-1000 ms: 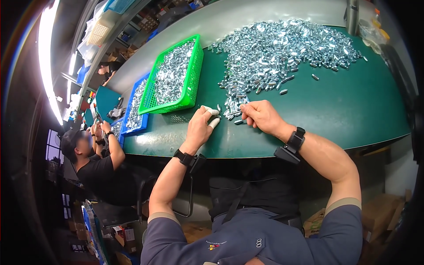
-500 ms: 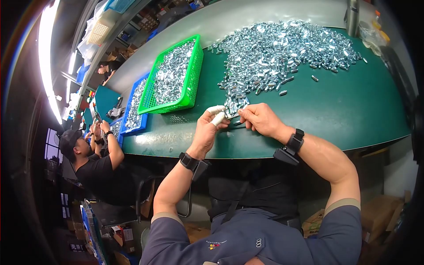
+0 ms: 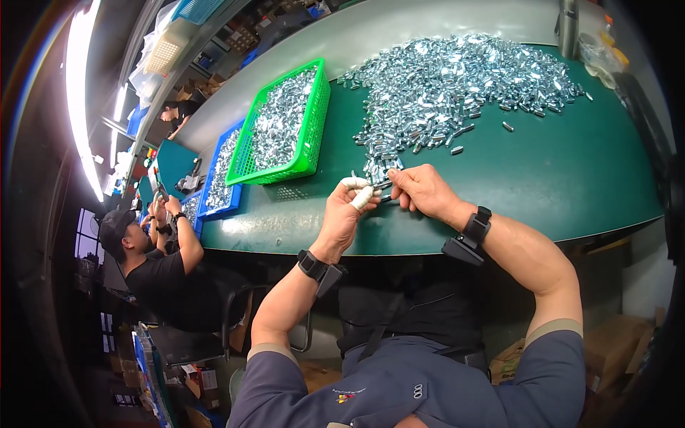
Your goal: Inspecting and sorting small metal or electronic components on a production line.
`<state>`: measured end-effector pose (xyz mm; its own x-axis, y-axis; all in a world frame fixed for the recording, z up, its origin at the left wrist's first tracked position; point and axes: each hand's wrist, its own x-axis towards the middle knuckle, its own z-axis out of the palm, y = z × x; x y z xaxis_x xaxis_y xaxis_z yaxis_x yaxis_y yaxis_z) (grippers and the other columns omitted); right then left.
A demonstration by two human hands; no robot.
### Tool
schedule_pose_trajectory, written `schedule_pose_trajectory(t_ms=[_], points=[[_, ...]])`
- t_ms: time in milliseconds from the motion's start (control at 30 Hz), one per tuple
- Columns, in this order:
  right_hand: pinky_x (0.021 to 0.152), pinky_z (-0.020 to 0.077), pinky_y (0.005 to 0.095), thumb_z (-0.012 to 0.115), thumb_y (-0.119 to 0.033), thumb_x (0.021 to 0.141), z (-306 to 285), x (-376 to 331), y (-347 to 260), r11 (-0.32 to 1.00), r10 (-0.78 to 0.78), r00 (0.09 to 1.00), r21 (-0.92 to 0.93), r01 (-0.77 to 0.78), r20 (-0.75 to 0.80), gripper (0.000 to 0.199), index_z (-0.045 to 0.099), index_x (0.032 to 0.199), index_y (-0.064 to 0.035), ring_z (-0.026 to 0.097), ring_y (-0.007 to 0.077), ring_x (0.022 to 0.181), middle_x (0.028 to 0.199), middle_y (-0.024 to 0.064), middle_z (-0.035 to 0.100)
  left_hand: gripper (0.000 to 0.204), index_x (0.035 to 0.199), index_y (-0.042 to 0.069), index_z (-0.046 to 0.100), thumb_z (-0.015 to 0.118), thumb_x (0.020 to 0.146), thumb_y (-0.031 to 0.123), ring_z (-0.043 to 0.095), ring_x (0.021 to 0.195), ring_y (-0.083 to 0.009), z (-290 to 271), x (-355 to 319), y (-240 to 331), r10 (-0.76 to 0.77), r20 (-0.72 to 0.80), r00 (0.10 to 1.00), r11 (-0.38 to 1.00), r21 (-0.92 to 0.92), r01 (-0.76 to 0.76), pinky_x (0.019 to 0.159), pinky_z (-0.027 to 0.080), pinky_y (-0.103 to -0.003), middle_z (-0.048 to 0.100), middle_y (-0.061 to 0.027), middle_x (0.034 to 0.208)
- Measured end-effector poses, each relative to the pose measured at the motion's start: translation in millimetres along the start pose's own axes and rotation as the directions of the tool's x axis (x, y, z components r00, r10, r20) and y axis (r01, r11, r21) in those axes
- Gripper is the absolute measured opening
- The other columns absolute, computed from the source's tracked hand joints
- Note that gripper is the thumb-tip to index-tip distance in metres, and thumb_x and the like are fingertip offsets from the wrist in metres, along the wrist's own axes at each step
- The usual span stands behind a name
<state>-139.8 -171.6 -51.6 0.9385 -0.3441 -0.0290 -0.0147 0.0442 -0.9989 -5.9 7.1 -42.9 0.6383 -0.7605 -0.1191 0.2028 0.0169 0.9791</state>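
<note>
My left hand [image 3: 344, 217], with white covers on its thumb and forefinger, pinches a small shiny metal cylinder [image 3: 382, 185] at the near end of the pile. My right hand [image 3: 427, 194] is closed around the other side of it, thumb against curled fingers. The fingertips of both hands almost meet and partly hide the piece. Right behind them, a narrow tongue of loose metal cylinders [image 3: 382, 153] runs out from the big heap [image 3: 457, 78] on the green tabletop [image 3: 556, 164].
Left of the heap, a green plastic basket [image 3: 311, 143] full of metal cylinders rests partly over a blue tray [image 3: 227, 203] of more. A metal flask-like cylinder [image 3: 569, 28] stands at the back right. A co-worker [image 3: 153, 264] sits at the left, hands raised.
My left hand has shifted slightly right and down, its covered fingers now nearer my right hand. My right hand has barely moved.
</note>
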Motion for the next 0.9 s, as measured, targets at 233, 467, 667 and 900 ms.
schedule_pose_trajectory(t_ms=[233, 467, 667, 900], points=[[0.046, 0.0428, 0.0268, 0.054, -0.047, 0.108, 0, 3, 5, 0.999, -0.006, 1.000, -0.040, 0.007, 0.028, 0.059, 0.070, 0.077, 0.0010, 0.053, 0.0095, 0.048, 0.059, 0.0028, 0.062, 0.015, 0.112, 0.004, 0.061, 0.069, 0.100, 0.008, 0.072, 0.090, -0.0163, 12, 1, -4, 0.021, 0.067, 0.998, 0.994, 0.103, -0.028, 0.080, 0.058, -0.026, 0.074, -0.0109, 0.102], [0.049, 0.0431, 0.0254, 0.054, -0.047, 0.108, -7, 7, 1, 0.987, -0.110, 0.983, 0.098, 0.125, -0.150, 0.058, 0.070, 0.077, -0.0002, 0.053, 0.0090, 0.051, 0.060, 0.0020, 0.061, 0.018, 0.112, 0.003, 0.065, 0.073, 0.097, 0.008, 0.071, 0.089, -0.0181, -35, 10, 50, 0.464, 0.056, 0.884, 0.753, 0.500, -0.427, 0.083, 0.057, -0.032, 0.075, -0.0090, 0.101], [0.051, 0.0434, 0.0254, 0.054, -0.047, 0.108, -9, 8, 5, 0.987, -0.111, 0.974, 0.093, 0.131, -0.198, 0.057, 0.070, 0.077, -0.0010, 0.053, 0.0083, 0.053, 0.061, 0.0013, 0.061, 0.034, 0.123, 0.005, 0.068, 0.074, 0.090, 0.005, 0.069, 0.101, -0.0310, -46, 24, 99, 0.720, 0.340, 0.605, -0.110, 0.917, -0.384, 0.091, 0.055, -0.039, 0.072, -0.0125, 0.110], [0.050, 0.0428, 0.0268, 0.055, -0.043, 0.108, -3, 8, 8, 0.994, -0.085, 0.991, 0.058, 0.091, -0.102, 0.053, 0.070, 0.078, -0.0018, 0.053, 0.0085, 0.053, 0.062, 0.0011, 0.062, 0.028, 0.114, 0.007, 0.071, 0.076, 0.087, 0.005, 0.068, 0.102, -0.0323, -39, 38, 40, 0.395, 0.500, 0.770, -0.068, 0.852, -0.519, 0.088, 0.054, -0.041, 0.071, -0.0121, 0.107]])
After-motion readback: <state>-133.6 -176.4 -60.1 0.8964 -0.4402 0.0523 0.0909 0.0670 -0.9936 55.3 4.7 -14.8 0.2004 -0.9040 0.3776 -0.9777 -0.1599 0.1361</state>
